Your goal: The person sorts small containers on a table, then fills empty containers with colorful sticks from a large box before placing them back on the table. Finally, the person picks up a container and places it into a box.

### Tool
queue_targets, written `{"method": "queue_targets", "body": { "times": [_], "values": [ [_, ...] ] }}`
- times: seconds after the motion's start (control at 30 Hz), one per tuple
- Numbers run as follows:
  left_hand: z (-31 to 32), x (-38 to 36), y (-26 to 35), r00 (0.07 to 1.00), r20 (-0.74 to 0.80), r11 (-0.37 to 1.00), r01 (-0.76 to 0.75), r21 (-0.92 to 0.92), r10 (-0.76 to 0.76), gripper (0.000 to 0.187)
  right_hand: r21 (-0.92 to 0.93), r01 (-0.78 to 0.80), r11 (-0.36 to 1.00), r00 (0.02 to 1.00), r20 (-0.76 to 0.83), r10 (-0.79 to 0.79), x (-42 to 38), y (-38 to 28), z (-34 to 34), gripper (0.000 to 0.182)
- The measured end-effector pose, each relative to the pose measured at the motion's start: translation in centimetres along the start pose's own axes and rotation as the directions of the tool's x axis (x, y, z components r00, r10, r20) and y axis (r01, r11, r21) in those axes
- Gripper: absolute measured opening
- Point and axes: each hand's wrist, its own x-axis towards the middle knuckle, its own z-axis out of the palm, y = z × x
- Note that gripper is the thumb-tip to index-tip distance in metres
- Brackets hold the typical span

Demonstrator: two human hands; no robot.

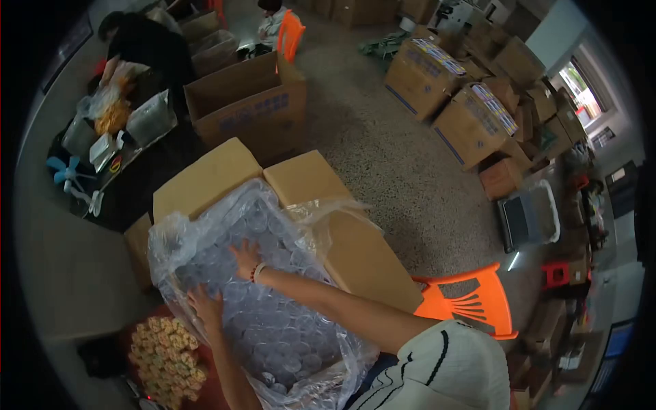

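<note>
A large cardboard box (372,256) stands open before me, lined with a clear plastic bag (171,236) full of clear round plastic pieces (273,328). My right hand (246,261), with a beaded bracelet at the wrist, rests on the pieces near the middle of the box, fingers spread. Over the left side of the same pieces, close to the bag's edge, lies my left hand (206,305), its fingers apart too. Neither hand shows anything held.
An orange chair (495,301) stands right of the box. Another open carton (263,113) is beyond it. A person in black (154,51) bends over a table at the upper left. Small yellowish bundles (164,355) lie at lower left. Stacked cartons (471,126) stand at upper right.
</note>
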Motion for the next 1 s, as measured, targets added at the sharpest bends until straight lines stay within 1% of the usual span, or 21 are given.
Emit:
{"method": "queue_targets", "body": {
  "times": [0.03, 0.1, 0.13, 0.2, 0.23, 0.3, 0.33, 0.37, 0.4, 0.43, 0.5, 0.53, 0.6, 0.63, 0.7, 0.83, 0.9, 0.93, 1.0],
  "values": [
    [-0.8, 0.2, 1.0, 1.0, -0.017, 1.0, -0.025, 0.007, 0.026, 0.067, 0.019, -0.003, 1.0, 1.0, -0.025, 0.004, -0.6, -0.6, -0.6, 0.101],
    [-2.5, -0.5, 2.7, 0.985, 0.123, 0.991, 0.111, 0.077, -0.12, 0.061, -0.085, -0.009, 0.996, 0.993, -0.122, -0.001, -0.6, -0.9, 0.4, 0.087],
    [-2.6, -0.1, 2.5, 0.988, 0.112, 0.992, 0.1, 0.078, -0.108, 0.061, -0.078, -0.011, 0.997, 0.991, -0.136, 0.001, -0.5, -0.9, 0.9, 0.087],
    [-2.6, -0.2, 2.5, 0.986, 0.137, 0.993, 0.082, 0.081, -0.093, 0.057, -0.106, -0.001, 0.994, 0.979, -0.204, -0.021, -0.7, -0.7, 1.0, 0.076],
    [-2.6, -0.3, 2.5, 0.988, 0.128, 0.994, 0.074, 0.078, -0.084, 0.057, -0.104, -0.002, 0.995, 0.976, -0.217, -0.02, -1.1, -0.7, 0.8, 0.076],
    [-2.8, -0.4, 2.4, 0.988, 0.143, 0.997, 0.05, 0.056, -0.058, 0.057, -0.115, 0.034, 0.993, 0.988, -0.144, -0.05, -2.0, -0.8, -0.2, 0.071],
    [-1.6, -0.4, 1.0, 0.99, 0.131, 0.998, 0.042, 0.054, -0.049, 0.057, -0.113, 0.033, 0.993, 0.986, -0.158, -0.051, -2.3, -0.9, -0.7, 0.071],
    [0.8, -0.3, -1.0, 0.997, 0.013, 0.996, -0.071, 0.05, 0.071, 0.056, -0.101, 0.038, 0.994, 0.99, -0.132, -0.051, -2.7, -0.9, -1.2, 0.071],
    [0.8, 0.0, -0.9, 0.977, -0.105, 0.982, -0.181, 0.059, 0.187, 0.054, -0.09, 0.042, 0.995, 0.993, -0.103, -0.051, -2.5, -0.7, -1.0, 0.071],
    [0.9, 0.4, -0.8, 0.975, -0.113, 0.981, -0.185, 0.057, 0.191, 0.054, -0.091, 0.042, 0.995, 0.992, -0.112, -0.052, -2.1, -0.7, -0.8, 0.071],
    [0.0, 0.7, -0.5, 0.991, 0.074, 0.994, -0.108, 0.001, 0.108, 0.053, -0.108, -0.013, 0.994, 0.997, -0.075, 0.004, -1.0, -0.7, -0.4, 0.073],
    [-1.2, 0.9, 0.3, 0.991, 0.068, 0.994, -0.112, -0.002, 0.112, 0.053, -0.109, -0.014, 0.994, 0.997, -0.083, 0.005, -0.8, -0.7, -0.2, 0.073],
    [-2.8, 0.9, 2.2, 0.981, 0.191, 0.997, 0.03, 0.074, -0.044, 0.055, -0.051, 0.036, 0.998, 0.995, -0.094, -0.04, -0.7, -0.1, 0.1, 0.07],
    [-2.6, 0.4, 2.7, 0.981, 0.189, 0.997, 0.03, 0.07, -0.043, 0.055, -0.055, 0.036, 0.998, 0.994, -0.098, -0.041, -0.8, 0.3, 0.7, 0.07],
    [-2.0, -0.2, 3.0, 0.98, 0.172, 0.994, 0.094, 0.056, -0.102, 0.059, -0.235, 0.132, 0.963, 0.969, -0.174, -0.175, -1.0, 0.9, 0.9, 0.066],
    [-1.3, 0.1, 1.6, 0.985, 0.163, 0.999, 0.048, 0.013, -0.049, 0.059, -0.243, 0.155, 0.958, 0.965, -0.172, -0.199, -1.6, 1.5, 0.6, 0.06],
    [-1.7, 0.8, 1.1, 0.981, 0.196, 1.0, -0.002, -0.009, 0.004, 0.058, -0.273, 0.174, 0.946, 0.922, -0.292, -0.254, -2.2, 1.5, 0.6, 0.056],
    [-1.9, 0.8, 1.5, 0.981, 0.194, 1.0, -0.002, -0.009, 0.004, 0.058, -0.273, 0.175, 0.946, 0.921, -0.293, -0.255, -2.4, 1.5, 0.2, 0.056],
    [-2.3, 0.6, 1.9, 0.965, 0.254, 0.998, 0.07, -0.001, -0.067, 0.058, -0.253, 0.186, 0.95, 0.947, -0.212, -0.242, -2.8, 1.4, -0.2, 0.051]
  ]
}}
